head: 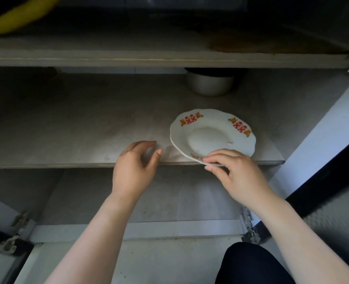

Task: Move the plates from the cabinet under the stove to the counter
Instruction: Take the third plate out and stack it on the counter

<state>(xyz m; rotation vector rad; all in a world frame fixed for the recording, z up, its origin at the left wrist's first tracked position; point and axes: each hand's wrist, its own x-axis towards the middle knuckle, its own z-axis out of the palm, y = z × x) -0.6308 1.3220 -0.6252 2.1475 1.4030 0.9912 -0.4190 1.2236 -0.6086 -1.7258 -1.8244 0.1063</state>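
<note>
Right fingers (211,160): clamped on the near rim of the white scalloped ceramic plate (210,134) with red-and-orange motifs, thumb under, tipping that edge up off the grey middle shelf (87,124) so it can be lifted.
Left hand (134,167): fingers apart and empty at the shelf lip, just beside the plate, likely ready to support it.
Plate position: front right of the shelf.
Behind: a grey metal pot (209,85) stands well apart.

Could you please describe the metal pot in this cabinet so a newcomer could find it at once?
Look at the middle shelf of the open cabinet and follow it to the back right. There, behind the white patterned plate, stands the metal pot. It is plain grey and deep, unlike the flat plate.
</note>
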